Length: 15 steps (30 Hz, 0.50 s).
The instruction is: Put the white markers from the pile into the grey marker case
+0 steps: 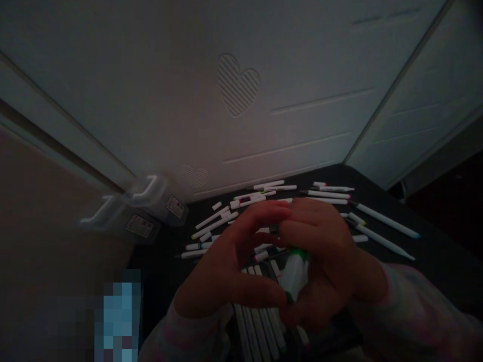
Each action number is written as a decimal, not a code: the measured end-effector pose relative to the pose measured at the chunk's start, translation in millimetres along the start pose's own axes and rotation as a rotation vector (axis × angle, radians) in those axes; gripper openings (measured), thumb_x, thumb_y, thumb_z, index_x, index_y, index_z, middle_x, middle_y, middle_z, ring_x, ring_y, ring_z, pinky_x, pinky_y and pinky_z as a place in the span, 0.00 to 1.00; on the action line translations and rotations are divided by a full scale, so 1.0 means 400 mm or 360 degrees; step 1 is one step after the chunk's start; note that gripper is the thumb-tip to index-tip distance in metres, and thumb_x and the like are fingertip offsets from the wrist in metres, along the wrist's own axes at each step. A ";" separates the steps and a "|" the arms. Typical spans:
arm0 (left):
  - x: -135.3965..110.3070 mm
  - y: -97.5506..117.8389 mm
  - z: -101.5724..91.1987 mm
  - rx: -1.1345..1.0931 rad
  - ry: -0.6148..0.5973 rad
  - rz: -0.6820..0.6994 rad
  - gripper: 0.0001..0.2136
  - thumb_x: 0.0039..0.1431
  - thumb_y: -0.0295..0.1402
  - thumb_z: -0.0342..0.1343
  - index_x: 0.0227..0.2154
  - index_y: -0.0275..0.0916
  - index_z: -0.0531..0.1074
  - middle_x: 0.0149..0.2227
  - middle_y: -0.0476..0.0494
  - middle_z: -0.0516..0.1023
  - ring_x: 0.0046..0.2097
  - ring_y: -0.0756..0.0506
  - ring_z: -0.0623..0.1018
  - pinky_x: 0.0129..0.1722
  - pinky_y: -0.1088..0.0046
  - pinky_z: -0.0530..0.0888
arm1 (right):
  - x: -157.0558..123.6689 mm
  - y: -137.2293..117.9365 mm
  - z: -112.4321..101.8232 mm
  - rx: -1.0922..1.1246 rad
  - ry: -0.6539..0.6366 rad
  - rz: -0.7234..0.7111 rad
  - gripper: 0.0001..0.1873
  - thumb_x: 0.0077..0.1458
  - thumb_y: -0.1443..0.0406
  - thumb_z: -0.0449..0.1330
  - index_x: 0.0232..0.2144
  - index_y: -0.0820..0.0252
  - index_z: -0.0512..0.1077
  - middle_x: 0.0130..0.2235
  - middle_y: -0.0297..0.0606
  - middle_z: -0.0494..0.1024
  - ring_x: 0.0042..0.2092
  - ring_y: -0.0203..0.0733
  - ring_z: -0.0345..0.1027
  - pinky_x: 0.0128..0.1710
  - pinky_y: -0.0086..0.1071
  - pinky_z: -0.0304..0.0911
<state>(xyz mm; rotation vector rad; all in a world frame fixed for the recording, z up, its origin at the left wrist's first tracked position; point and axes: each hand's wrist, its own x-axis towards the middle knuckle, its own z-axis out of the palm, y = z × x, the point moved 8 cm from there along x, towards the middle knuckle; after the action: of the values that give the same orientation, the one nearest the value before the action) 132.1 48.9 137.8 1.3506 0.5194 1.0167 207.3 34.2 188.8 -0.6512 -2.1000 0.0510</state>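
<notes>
The scene is dim. My two hands meet low in the middle of the head view. My right hand (328,256) is wrapped around a white marker (295,274) with a green band. My left hand (230,261) curls toward it, thumb and fingertips touching the marker's ends. Under both hands lies a row of white markers (256,327) packed side by side in a dark case. Several loose white markers (328,195) lie scattered on the dark table (433,256) beyond my hands.
A pale wall panel with an embossed heart (237,85) rises right behind the table. Clear plastic holders with labels (151,211) sit at the table's left corner. A blurred blue patch (121,322) shows at lower left.
</notes>
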 end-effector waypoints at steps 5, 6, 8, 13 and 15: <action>-0.005 0.003 0.001 0.0015 -0.0010 -0.0008 0.30 0.37 0.45 0.63 0.47 0.44 0.65 0.54 0.44 0.62 0.57 0.38 0.59 0.53 0.66 0.62 | -0.005 0.001 0.001 0.0015 0.0029 -0.0011 0.28 0.44 0.41 0.46 0.13 0.58 0.56 0.15 0.30 0.56 0.21 0.33 0.49 0.23 0.31 0.43; -0.006 0.003 0.002 0.0021 -0.0019 -0.0010 0.30 0.37 0.45 0.63 0.47 0.44 0.65 0.54 0.44 0.62 0.57 0.39 0.59 0.53 0.66 0.62 | -0.005 0.000 -0.001 0.0027 0.0045 -0.0019 0.27 0.44 0.42 0.46 0.13 0.58 0.56 0.15 0.30 0.56 0.21 0.32 0.49 0.23 0.31 0.44; -0.005 0.004 0.003 0.0027 -0.0032 -0.0013 0.30 0.37 0.45 0.63 0.47 0.45 0.65 0.54 0.44 0.62 0.57 0.39 0.59 0.53 0.67 0.62 | -0.005 -0.001 -0.002 0.0049 0.0056 -0.0024 0.27 0.43 0.42 0.46 0.13 0.58 0.56 0.15 0.30 0.55 0.20 0.32 0.49 0.23 0.31 0.44; -0.002 0.006 0.004 0.0028 -0.0070 -0.0023 0.30 0.38 0.44 0.63 0.47 0.45 0.65 0.54 0.44 0.61 0.58 0.38 0.57 0.52 0.66 0.63 | -0.002 0.000 0.003 0.0097 0.0020 0.0000 0.27 0.43 0.42 0.47 0.13 0.57 0.56 0.15 0.30 0.56 0.21 0.33 0.51 0.23 0.31 0.45; -0.001 0.007 0.006 0.0028 -0.0089 -0.0027 0.30 0.38 0.43 0.63 0.48 0.45 0.64 0.54 0.44 0.61 0.58 0.39 0.57 0.52 0.67 0.63 | -0.003 0.002 0.006 0.0117 -0.0006 0.0009 0.27 0.42 0.42 0.47 0.13 0.57 0.56 0.15 0.31 0.57 0.21 0.33 0.51 0.23 0.31 0.46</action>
<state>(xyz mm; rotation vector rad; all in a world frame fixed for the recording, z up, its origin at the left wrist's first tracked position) 132.9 46.9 140.6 1.3842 0.4985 0.9598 206.1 34.9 186.4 -0.6137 -2.0898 0.1321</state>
